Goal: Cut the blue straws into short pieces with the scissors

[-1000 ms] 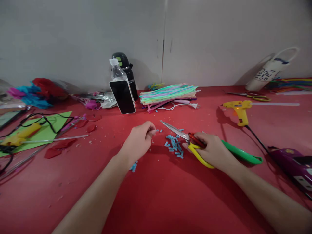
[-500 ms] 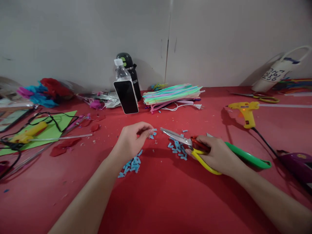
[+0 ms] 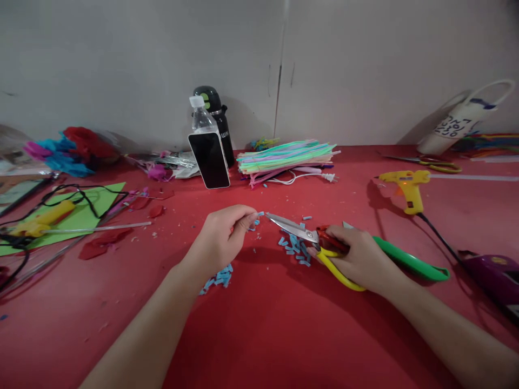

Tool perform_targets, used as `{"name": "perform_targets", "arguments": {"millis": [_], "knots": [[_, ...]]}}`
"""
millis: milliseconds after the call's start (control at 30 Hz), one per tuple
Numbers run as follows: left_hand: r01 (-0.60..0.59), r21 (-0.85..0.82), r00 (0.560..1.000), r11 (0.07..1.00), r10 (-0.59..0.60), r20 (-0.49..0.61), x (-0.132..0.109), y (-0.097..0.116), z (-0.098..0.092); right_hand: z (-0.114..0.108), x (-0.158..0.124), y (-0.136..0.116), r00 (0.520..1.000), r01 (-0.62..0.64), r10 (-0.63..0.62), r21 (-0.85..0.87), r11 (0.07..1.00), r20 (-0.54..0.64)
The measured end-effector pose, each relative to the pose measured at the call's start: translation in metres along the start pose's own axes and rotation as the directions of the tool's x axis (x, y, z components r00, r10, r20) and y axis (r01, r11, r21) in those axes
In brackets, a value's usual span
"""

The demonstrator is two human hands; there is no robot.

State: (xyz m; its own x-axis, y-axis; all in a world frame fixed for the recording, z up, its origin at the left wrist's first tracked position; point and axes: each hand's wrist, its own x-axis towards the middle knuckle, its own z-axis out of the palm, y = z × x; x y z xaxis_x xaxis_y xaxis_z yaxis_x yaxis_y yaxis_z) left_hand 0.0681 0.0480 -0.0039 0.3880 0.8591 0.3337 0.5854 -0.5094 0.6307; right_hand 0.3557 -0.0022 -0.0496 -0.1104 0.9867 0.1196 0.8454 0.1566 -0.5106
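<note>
My left hand (image 3: 227, 232) is closed, thumb and finger pinching a short light-blue pipe cleaner piece (image 3: 260, 214). Its free end points right, close to the tips of the scissors (image 3: 294, 227). Those scissors, with red and yellow handles, are gripped in my right hand (image 3: 354, 254); their blades look nearly together. Below the blades lies a heap of cut blue pieces (image 3: 298, 248) on the red table (image 3: 259, 329). Another blue heap (image 3: 221, 278) sits below my left wrist, partly covered by it. Beside my right hand is a green-handled tool (image 3: 411, 260), partly hidden.
A phone (image 3: 209, 160) leans on a clear bottle (image 3: 201, 116) before a black flask (image 3: 223, 127). Behind my hands lies a pipe cleaner bundle (image 3: 290, 156). Yellow glue guns are at right (image 3: 409, 189) and left (image 3: 44, 219). Other scissors (image 3: 425, 161) lie back right.
The blue piece in my left fingers now sticks out farther right, nearer the scissor tips. My left hand has turned slightly and covers more of the left heap. The scissors have barely moved.
</note>
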Motion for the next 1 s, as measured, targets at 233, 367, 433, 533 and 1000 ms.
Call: {"name": "perform_targets", "arguments": {"millis": [233, 367, 433, 533, 1000], "knots": [[-0.089, 0.075, 0.996, 0.993, 0.091, -0.021, 0.0002, -0.0002, 0.0005, 0.0003, -0.0005, 0.0000, 1.000, 0.000, 0.000, -0.010, 1.000, -0.001], [-0.120, 0.095, 0.993, 0.988, 0.120, -0.004, -0.0006, -0.0014, 0.0004, -0.0024, -0.0001, -0.0033, 1.000, 0.006, -0.006, -0.009, 1.000, 0.002], [-0.127, 0.112, 0.992, 0.986, 0.127, 0.005, -0.0005, -0.0013, 0.0000, -0.0032, 0.0002, -0.0039, 1.000, 0.004, -0.004, -0.011, 1.000, 0.009], [-0.133, 0.144, 0.991, 0.981, 0.134, 0.000, 0.0002, -0.0002, -0.0007, -0.0031, 0.0004, -0.0033, 1.000, 0.005, -0.005, -0.015, 1.000, 0.019], [-0.213, 0.230, 0.976, 0.950, 0.219, -0.001, -0.0005, -0.0028, -0.0013, -0.0030, 0.0003, -0.0029, 1.000, 0.009, -0.009, -0.051, 0.999, 0.013]]}}
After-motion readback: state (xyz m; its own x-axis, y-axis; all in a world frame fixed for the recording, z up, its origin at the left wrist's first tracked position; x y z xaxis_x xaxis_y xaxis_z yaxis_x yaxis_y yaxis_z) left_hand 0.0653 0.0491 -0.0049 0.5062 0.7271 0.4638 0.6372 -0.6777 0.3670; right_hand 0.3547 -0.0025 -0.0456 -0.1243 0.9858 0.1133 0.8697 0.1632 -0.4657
